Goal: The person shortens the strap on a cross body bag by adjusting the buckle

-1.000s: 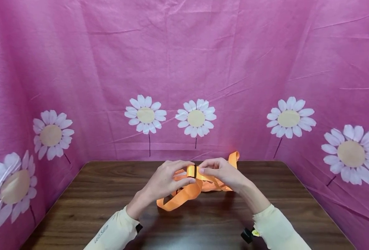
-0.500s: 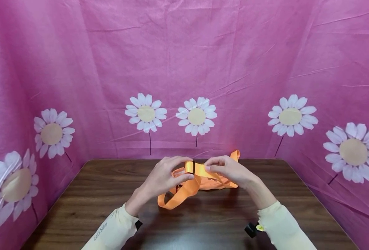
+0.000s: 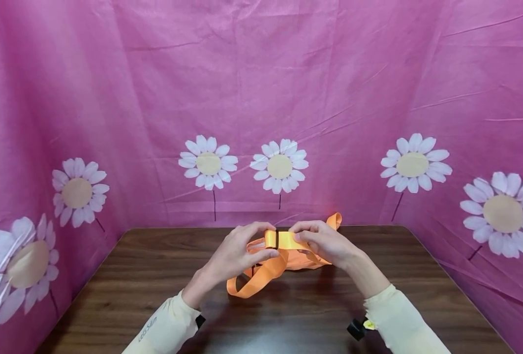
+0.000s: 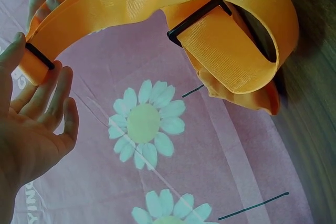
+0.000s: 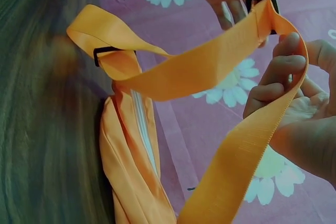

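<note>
An orange webbing strap [image 3: 254,285] runs from an orange zippered bag [image 3: 305,260] lying on the table. My left hand [image 3: 232,250] pinches the black slide buckle [image 3: 277,240] by its edges, between thumb and fingertips. To its right, my right hand [image 3: 325,241] pinches the strap between thumb and fingers. In the left wrist view, a second black buckle [image 4: 199,22] sits lower on the strap, near the bag. The right wrist view shows the bag's white zipper [image 5: 144,129] and the strap passing through the held buckle [image 5: 262,11].
The dark wooden table [image 3: 155,275] lies under the hands. A pink cloth [image 3: 261,88] with printed daisies surrounds it at the back and sides. A strap loop [image 3: 334,220] stands up behind the right hand.
My right hand has shifted slightly to the right, away from the buckle, and more flat strap shows between the hands. The left hand keeps its pinch on the buckle.
</note>
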`<action>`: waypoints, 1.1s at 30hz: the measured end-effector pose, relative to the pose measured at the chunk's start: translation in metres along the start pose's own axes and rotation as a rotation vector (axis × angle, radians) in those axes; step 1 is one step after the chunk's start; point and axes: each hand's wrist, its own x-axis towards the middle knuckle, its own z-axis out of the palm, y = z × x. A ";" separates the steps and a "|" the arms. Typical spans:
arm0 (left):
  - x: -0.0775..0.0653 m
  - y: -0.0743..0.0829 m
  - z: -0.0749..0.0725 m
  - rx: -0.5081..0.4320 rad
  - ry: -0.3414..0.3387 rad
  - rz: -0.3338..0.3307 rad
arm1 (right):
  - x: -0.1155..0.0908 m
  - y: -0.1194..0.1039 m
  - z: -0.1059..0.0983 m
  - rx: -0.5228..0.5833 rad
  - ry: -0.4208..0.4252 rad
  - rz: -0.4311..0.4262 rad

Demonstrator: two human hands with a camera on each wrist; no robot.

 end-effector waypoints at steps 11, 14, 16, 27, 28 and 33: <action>-0.002 0.000 0.004 0.007 -0.017 0.018 | 0.003 0.004 0.009 -0.052 0.006 -0.014; -0.002 0.001 0.003 0.014 -0.016 0.024 | 0.002 0.003 0.008 -0.105 0.034 0.005; -0.001 0.001 0.002 0.019 -0.012 0.030 | 0.002 0.002 0.007 -0.144 0.049 0.016; 0.000 0.000 -0.007 0.029 0.021 0.028 | -0.002 0.006 -0.011 -0.131 0.014 0.026; 0.000 0.000 -0.007 0.020 0.019 0.024 | -0.002 0.006 -0.011 -0.126 0.012 0.019; -0.001 0.001 -0.007 -0.028 0.016 -0.001 | -0.002 0.003 -0.010 -0.103 0.012 -0.004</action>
